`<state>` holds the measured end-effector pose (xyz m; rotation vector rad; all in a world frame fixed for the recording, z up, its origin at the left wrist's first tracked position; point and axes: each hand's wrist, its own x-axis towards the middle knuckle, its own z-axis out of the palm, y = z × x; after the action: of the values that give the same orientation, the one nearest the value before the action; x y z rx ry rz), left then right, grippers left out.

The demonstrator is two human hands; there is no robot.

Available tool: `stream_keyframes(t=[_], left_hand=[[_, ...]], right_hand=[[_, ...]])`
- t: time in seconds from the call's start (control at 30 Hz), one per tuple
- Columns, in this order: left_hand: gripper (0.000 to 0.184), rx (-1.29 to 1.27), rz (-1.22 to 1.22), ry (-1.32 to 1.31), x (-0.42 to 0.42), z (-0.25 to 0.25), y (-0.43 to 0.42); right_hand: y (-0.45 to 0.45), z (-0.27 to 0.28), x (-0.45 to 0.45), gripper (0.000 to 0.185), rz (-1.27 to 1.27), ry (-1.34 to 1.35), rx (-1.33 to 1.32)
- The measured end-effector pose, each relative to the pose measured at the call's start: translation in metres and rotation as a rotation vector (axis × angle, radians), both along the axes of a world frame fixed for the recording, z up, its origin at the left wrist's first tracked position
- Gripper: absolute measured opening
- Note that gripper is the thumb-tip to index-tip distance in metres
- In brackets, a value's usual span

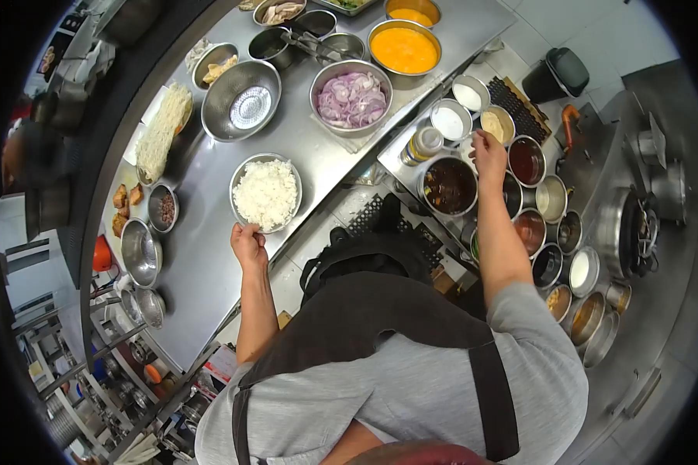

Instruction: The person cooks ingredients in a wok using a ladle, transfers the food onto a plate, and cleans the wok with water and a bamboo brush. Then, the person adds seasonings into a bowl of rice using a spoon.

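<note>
My left hand (pixel 249 246) is closed on the near rim of a steel bowl (pixel 236 215) on the metal counter, thumb and fingers pinching its edge. White cooked rice (pixel 266 191) is heaped in this bowl. My right hand (pixel 488 160) reaches over the seasoning containers on the other side, its fingers drawn together beside a tin of beige powder (pixel 498 124). Whatever those fingers grip is hidden. A pot of dark brown sauce (pixel 450 186) and a yellow-labelled bottle (pixel 423 146) stand left of that hand, and a tin of dark red sauce (pixel 526 160) to its right.
On the counter (pixel 202 263) are an empty steel bowl (pixel 241 101), sliced red onions (pixel 352 99), beaten egg (pixel 403 46), tongs (pixel 312 45) and pale noodles (pixel 164 132). Two tins of white seasoning (pixel 450 120) stand ahead of my right hand. A black bin (pixel 557 74) is at the far right.
</note>
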<state>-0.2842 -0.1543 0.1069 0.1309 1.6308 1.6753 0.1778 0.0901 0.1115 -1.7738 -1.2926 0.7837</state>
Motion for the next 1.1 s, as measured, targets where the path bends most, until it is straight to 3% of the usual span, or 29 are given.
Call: stream_keyframes(t=[0.17, 0.27, 0.33, 0.4, 0.43, 0.53, 0.6, 0.67, 0.8, 0.97, 1.03, 1.1], left_hand=[[0.014, 0.007, 0.020, 0.060, 0.041, 0.037, 0.033], [0.013, -0.007, 0.014, 0.068, 0.065, 0.056, 0.053], [0.014, -0.027, -0.004, 0.063, 0.074, 0.066, 0.058], [0.013, -0.043, -0.030, 0.051, 0.085, 0.067, 0.067], [0.013, -0.045, -0.035, 0.042, 0.091, 0.068, 0.073], [0.013, -0.024, -0.074, 0.014, 0.106, 0.071, 0.088], [0.013, -0.022, -0.096, 0.007, 0.115, 0.076, 0.098], [0.013, -0.009, -0.111, 0.006, 0.122, 0.080, 0.109], [0.013, 0.014, -0.155, -0.001, 0.129, 0.082, 0.120], [0.013, 0.010, -0.179, 0.004, 0.133, 0.082, 0.126], [0.013, -0.002, -0.208, 0.025, 0.131, 0.080, 0.124], [0.013, 0.004, -0.216, 0.025, 0.129, 0.077, 0.122]], right_hand=[[0.098, -0.037, -0.029, 0.040, 0.243, -0.031, -0.238], [0.128, -0.059, -0.037, 0.037, 0.407, -0.048, -0.298], [0.127, -0.058, -0.029, 0.027, 0.473, -0.126, -0.266], [0.116, -0.033, -0.011, 0.020, 0.570, -0.294, 0.095], [0.107, -0.024, -0.001, 0.018, 0.555, -0.277, 0.229], [0.087, -0.031, 0.028, 0.018, 0.349, -0.094, 0.126], [0.079, -0.046, 0.035, 0.020, 0.293, -0.141, 0.170], [0.077, -0.049, 0.030, 0.021, 0.143, -0.224, 0.100], [0.067, -0.051, 0.015, 0.023, 0.053, -0.052, -0.153], [0.056, -0.048, 0.027, 0.017, 0.298, -0.066, 0.035], [0.059, -0.035, 0.039, 0.014, 0.593, -0.281, 0.202], [0.062, -0.029, 0.044, 0.014, 0.535, -0.230, 0.194]])
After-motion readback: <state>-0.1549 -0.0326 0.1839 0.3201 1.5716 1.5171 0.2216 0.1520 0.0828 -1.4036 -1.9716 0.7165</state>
